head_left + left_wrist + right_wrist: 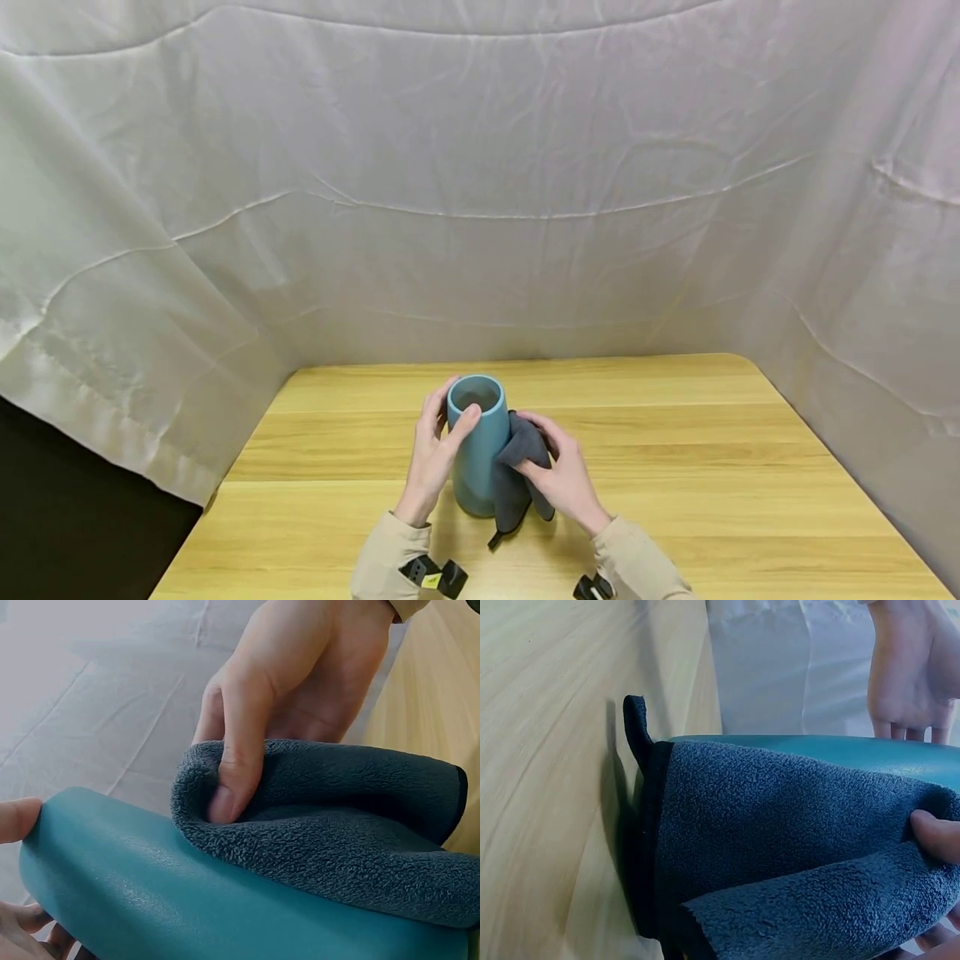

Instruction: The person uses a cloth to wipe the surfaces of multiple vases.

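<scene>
So from my seat, starting on the left: my left hand is wrapped around the upper part of the blue vase, thumb hooked at the rim, fingers curled round the far side, so it's gripping it. The vase stands upright on the wooden table, roughly in the middle near the front edge. Just right of it, a dark grey cloth is pressed flat against the vase's side, hanging down to the tabletop. My right hand pinches that cloth, thumb tucked into a fold of it in the left wrist view. White sheeting hangs behind everything.
</scene>
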